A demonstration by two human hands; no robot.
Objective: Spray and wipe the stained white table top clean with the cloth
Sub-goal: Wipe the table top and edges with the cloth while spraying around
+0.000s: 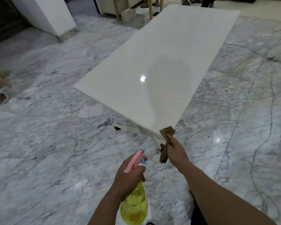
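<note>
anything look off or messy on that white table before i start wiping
Yes: a large dull, greyish smear sits on the near half of the white table top, beside a bright light glare. It looks like a wet film or stain. Nothing looks broken or tipped.

text: none legible | labels: none (spray bottle (134, 207) shows no readable print)

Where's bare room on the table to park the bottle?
Nothing stands on the white table top, from its far edge to the near corner. Only that corner is busy: the right hand holds the brown cloth against it. The left hand grips the spray bottle over the marble floor.
</note>
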